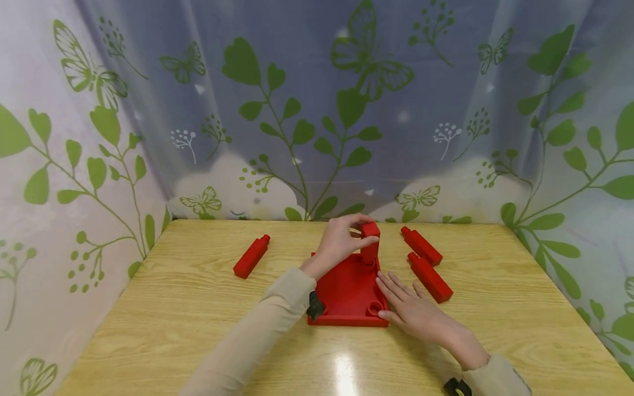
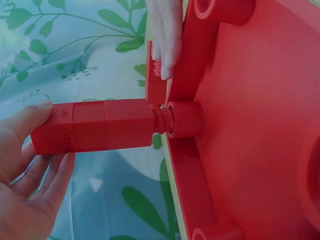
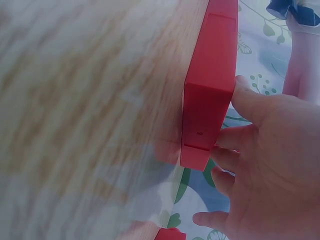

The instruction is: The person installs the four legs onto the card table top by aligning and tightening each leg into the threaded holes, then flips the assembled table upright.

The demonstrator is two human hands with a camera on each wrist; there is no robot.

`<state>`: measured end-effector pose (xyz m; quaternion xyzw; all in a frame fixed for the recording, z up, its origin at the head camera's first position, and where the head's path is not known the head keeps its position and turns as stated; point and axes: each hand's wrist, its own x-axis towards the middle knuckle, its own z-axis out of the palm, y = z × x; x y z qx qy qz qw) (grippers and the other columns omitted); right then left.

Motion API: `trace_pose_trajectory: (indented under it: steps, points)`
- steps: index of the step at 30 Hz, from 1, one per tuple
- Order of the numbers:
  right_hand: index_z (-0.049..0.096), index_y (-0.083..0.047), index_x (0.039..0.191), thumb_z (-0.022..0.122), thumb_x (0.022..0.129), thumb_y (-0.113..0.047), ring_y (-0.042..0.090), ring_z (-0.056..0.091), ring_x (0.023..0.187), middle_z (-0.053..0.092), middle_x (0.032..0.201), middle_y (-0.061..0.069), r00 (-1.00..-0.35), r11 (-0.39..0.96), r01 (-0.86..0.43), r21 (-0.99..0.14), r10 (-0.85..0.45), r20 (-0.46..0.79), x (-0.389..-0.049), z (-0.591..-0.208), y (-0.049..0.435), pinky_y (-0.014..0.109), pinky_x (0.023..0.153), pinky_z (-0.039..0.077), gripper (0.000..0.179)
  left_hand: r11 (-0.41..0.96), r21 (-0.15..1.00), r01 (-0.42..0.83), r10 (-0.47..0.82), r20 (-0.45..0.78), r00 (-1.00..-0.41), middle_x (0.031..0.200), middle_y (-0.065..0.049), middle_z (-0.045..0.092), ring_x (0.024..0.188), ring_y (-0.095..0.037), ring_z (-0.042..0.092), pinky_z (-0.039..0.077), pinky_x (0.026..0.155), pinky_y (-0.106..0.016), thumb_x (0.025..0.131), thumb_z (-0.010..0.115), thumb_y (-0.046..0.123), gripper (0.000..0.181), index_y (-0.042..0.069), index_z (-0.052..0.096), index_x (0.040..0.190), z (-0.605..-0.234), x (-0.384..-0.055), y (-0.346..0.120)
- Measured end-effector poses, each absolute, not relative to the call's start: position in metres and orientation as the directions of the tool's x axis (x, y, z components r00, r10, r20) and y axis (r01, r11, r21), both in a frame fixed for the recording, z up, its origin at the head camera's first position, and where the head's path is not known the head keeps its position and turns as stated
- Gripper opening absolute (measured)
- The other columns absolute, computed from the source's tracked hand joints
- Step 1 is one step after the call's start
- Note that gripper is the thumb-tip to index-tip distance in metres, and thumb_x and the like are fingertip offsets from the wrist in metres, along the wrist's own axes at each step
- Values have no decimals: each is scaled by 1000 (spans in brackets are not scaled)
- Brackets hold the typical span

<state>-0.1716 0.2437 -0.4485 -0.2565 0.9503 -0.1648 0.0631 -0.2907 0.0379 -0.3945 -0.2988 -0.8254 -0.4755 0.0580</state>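
Tray [image 1: 346, 289] with corner sockets [image 1: 373, 309] is resting on a bench [image 1: 198, 330] before a leaf-printed curtain [image 1: 317, 165]; left hand [image 1: 340, 242] is gripping a red leg [image 1: 369, 250] upright at the far-right socket [image 2: 186, 120]; right hand [image 1: 416, 313], fingers straight, is touching the right wall [image 1: 383, 298].

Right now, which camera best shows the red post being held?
Left wrist: the red post appears large and side-on in the left hand, numbers visible. The head view shows it small, partly covered by that hand; the right wrist view doesn't show it.
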Motion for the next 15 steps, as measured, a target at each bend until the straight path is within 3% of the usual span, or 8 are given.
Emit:
trace_pose_trajectory:
  steps: [6,15]
  points:
    - [30,0,158,55,103,-42,43,19,152,22,166,19,-857,805,-474,-356,-514,-21,-171,-450,243,77,111,17,73,403,757,514,454,323,-831,117,-6,72,100,-19,69,58,88,-29,89,80,22,41,8,69,126,-401,-290,39]
    - [28,-1,159,50,105,-47,40,19,153,21,167,17,-860,817,-466,-340,-509,-45,-171,-445,242,76,112,17,74,388,758,525,414,366,-833,111,-7,72,101,-21,69,59,85,-27,88,81,22,41,7,69,124,-410,-289,50]
